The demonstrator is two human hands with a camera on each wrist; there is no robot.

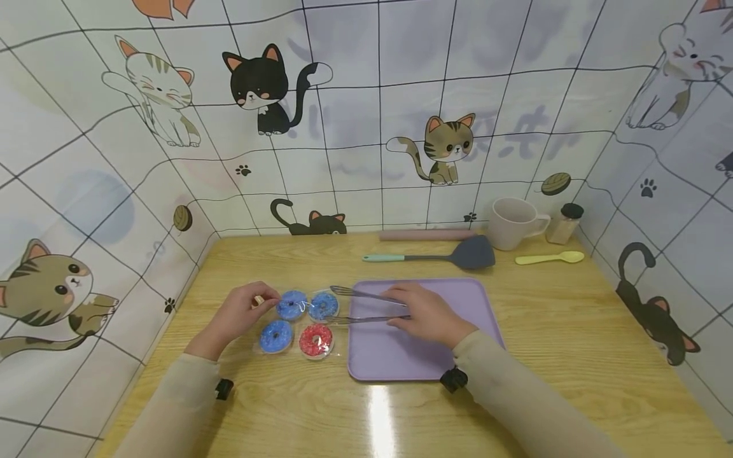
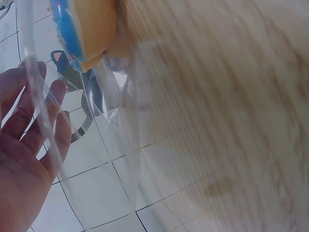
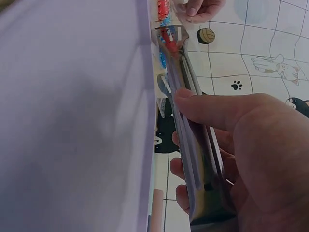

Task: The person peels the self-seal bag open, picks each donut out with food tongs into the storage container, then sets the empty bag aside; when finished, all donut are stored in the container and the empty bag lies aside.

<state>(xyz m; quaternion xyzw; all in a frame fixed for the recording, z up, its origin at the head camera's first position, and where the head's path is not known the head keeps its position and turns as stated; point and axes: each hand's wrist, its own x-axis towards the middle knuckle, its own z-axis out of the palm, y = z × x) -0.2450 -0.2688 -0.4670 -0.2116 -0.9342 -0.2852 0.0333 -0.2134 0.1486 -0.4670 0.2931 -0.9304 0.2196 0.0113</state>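
My left hand [image 1: 236, 318] pinches the edge of clear plastic packaging [image 2: 41, 111] at the left side of several toy donuts. Three donuts are blue, among them the upper-left blue donut [image 1: 284, 313] and the lower-left blue donut [image 1: 269, 343]; the red donut [image 1: 306, 344] lies at the lower right. In my right hand [image 1: 426, 313] is a pair of metal tongs [image 3: 187, 128], gripped with the thumb on one arm. Their spread tips reach left past the tray edge, over the right-hand donuts. Beneath the right hand lies a purple tray [image 1: 395, 366].
Behind the tray lie a spatula [image 1: 472, 253] with a green handle and a pinkish rolling pin [image 1: 424, 235]. A light mug [image 1: 506, 222], a black-capped jar [image 1: 564, 226] and a yellow spoon [image 1: 550, 258] are at the back right. A cat-patterned wall covering encloses the table.
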